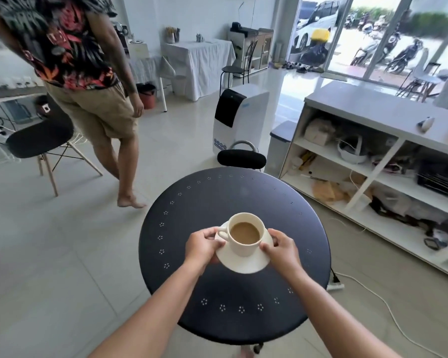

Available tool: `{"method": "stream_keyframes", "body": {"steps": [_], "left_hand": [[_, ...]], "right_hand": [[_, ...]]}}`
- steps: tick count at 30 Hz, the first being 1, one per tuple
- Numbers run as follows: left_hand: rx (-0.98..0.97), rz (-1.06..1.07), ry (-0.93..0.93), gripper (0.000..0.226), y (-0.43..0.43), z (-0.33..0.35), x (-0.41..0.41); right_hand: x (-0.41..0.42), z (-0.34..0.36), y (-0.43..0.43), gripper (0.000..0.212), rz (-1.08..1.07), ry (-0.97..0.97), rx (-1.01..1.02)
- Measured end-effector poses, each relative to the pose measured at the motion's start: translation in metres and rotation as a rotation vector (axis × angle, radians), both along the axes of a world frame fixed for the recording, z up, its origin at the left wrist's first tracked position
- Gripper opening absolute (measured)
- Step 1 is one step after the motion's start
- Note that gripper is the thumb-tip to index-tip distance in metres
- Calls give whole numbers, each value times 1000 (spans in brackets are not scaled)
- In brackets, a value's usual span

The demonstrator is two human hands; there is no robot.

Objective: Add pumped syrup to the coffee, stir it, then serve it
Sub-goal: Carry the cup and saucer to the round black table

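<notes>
1. Your left hand [202, 245] and right hand [282, 250] cover the saucer's [243, 264] side rims.
2. Is the saucer touching the desk [217, 202] or above it? Can't tell.
3. Clutter in the shelf [360, 107] is too blurred to name.

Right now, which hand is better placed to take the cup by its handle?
Left. The handle points at the left hand, beside its thumb; the right hand holds the saucer on the opposite side.

Open tabletop rings the saucer [243, 264] on the round black table [217, 197]. I find its sides taken by the left hand [202, 245] and right hand [282, 250] gripping the rim. A black chair [241, 159] stands just beyond the far edge, and a white shelf unit [373, 109] stands near on the right.
</notes>
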State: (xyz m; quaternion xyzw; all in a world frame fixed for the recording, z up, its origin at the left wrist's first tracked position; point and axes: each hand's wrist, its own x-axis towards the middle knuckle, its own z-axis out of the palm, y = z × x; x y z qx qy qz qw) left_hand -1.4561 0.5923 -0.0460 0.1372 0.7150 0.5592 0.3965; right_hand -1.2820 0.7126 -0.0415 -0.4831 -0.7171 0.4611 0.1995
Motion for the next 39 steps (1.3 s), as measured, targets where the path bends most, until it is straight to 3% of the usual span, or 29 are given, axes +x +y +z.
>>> {"method": "stream_keyframes", "body": {"steps": [6,22,39], "left_hand": [[-26,12,-20,39,34,-21,-41],[-187,91,-33,32,142,-74,-120],[-329,20,43,34,191,-125,-133]], "right_hand": [[-44,-15,33,29,-15,6,-57],[-136,-75,140,39,-48,-51,-191],[-148,-131,182,23,-88,-136,-243]]}}
